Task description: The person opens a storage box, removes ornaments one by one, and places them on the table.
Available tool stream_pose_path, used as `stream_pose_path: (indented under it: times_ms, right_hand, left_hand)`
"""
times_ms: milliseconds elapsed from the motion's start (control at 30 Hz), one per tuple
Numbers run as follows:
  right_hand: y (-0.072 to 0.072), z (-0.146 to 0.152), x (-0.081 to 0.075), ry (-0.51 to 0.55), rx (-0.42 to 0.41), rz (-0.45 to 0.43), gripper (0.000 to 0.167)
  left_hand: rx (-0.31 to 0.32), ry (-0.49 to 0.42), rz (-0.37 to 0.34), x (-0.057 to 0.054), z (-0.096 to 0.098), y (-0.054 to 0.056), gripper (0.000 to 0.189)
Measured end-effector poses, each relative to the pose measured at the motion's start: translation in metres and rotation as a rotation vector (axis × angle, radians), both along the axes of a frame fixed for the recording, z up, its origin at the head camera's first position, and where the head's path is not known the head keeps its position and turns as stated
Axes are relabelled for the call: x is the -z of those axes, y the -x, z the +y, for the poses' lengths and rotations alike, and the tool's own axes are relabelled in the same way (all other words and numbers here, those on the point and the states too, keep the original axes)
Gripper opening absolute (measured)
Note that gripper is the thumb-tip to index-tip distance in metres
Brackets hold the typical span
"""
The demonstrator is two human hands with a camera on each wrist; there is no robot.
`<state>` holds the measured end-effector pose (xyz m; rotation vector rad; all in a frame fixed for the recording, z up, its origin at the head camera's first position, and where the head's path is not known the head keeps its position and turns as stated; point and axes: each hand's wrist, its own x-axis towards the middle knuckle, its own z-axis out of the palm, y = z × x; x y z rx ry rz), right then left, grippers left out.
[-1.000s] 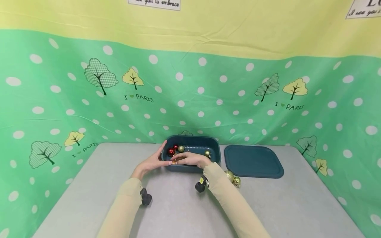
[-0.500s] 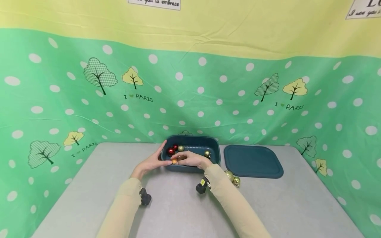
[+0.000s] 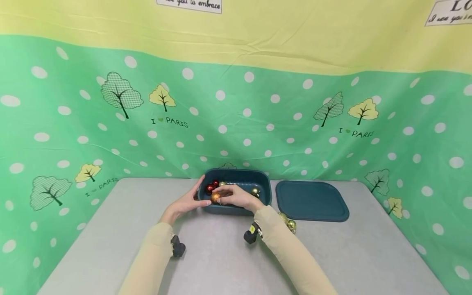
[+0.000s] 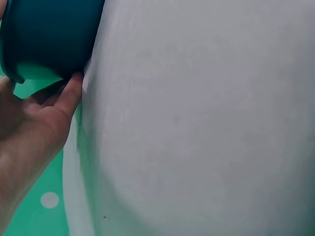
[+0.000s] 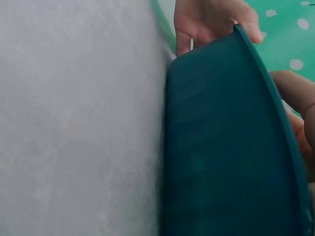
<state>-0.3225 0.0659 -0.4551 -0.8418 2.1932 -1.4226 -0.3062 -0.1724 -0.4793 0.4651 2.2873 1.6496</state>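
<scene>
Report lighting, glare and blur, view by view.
Head: even light, a glint on the larger red ball, soft shadow beside the right sleeve; left wrist: left hand dim, tabletop darker at right; right wrist: box wall dim, tabletop texture soft.

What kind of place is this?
It looks like a makeshift recording booth, though the wider room is out of view: a printed cloth hangs around the back and sides of a grey table, and the person wears black wrist cameras.

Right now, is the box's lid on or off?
Off: the lid lies on the table beside the storage box, baubles showing inside.
</scene>
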Motion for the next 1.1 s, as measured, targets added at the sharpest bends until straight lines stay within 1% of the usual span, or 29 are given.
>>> stream_pose_path:
  times_ms: [100,333,500,600,800,867,1033,1100]
  right_hand:
    - [-0.004,0.002,-0.004,0.010,0.023,0.017,0.037]
    - [-0.011,0.011,-0.015,0.031,0.109,-0.009,0.039]
    - [-0.019,0.022,-0.027,0.034,0.113,0.010,0.043]
    - [-0.027,0.031,-0.037,0.028,0.117,0.027,0.043]
    - [-0.048,0.050,-0.066,0.036,0.147,0.054,0.040]
    - [-0.049,0.057,-0.067,0.047,0.161,0.043,0.040]
    - [-0.045,0.074,-0.054,0.079,0.189,0.020,0.042]
    - [-0.047,0.080,-0.051,0.085,0.194,0.022,0.042]
  left_hand:
    - [-0.003,0.002,0.002,0.001,0.001,0.000,0.102]
    - [-0.018,-0.024,-0.001,0.005,0.002,0.001,0.100]
    - [-0.032,-0.032,0.005,0.006,0.003,-0.001,0.096]
    - [-0.031,-0.035,0.004,0.006,0.003,-0.002,0.095]
    - [-0.033,-0.047,-0.015,0.008,0.001,-0.001,0.097]
    - [-0.033,-0.053,-0.018,0.008,0.000,0.000,0.097]
    - [-0.031,-0.044,-0.020,0.006,0.000,-0.001,0.097]
    - [-0.031,-0.038,-0.020,0.006,0.001,-0.002,0.097]
